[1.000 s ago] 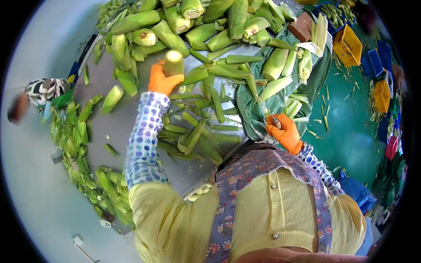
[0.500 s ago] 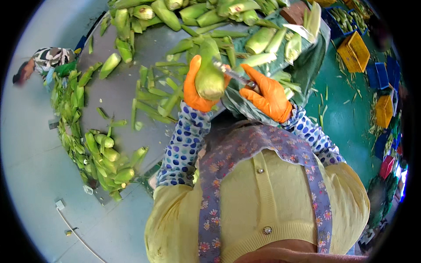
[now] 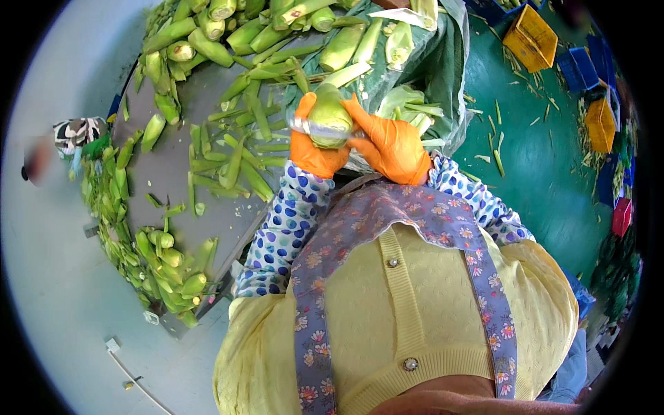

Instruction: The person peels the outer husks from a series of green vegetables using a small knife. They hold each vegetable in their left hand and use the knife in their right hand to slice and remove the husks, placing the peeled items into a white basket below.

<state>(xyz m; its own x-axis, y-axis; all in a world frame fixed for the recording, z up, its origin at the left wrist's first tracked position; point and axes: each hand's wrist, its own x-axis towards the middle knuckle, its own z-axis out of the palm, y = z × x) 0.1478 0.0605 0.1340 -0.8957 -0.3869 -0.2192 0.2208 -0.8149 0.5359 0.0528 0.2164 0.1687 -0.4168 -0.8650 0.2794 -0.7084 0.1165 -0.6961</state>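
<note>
Head view: at twelve o'clock, just ahead of the apron [image 3: 398,194], an ear [image 3: 329,104] of corn in its green husk is held between two orange-gloved hands over the near edge of the tabletop [image 3: 166,180]. The left hand [image 3: 317,151] has a firm grip on it, cupped round the lower end from the seven o'clock side, with the thumb or a finger running up along the husk. The right hand [image 3: 395,146] comes in from about four o'clock, its grip closed about a knife [image 3: 329,130]; the handle is hidden in the glove from where I stand. The blade, a pale blurred streak, lies across the ear's near end, pointing toward nine o'clock. The right fingertips are right beside the husk, though I can't tell whether they touch it.

Cut husks [image 3: 235,166] lie scattered at ten o'clock, and past them a single loose ear rests by itself [image 3: 153,131]. A big pile [image 3: 242,34] of unhusked ears fills eleven o'clock, and another heap [image 3: 169,270] sits at eight. Green sheeting [image 3: 443,90] drapes the side at one o'clock, with leaves and ears on it. Beyond it, toward two, the green floor [image 3: 515,131] carries stray scraps and a yellow crate [image 3: 531,40]. Over between nine and ten, a co-worker [image 3: 79,133] in a patterned top is beside the corn.
</note>
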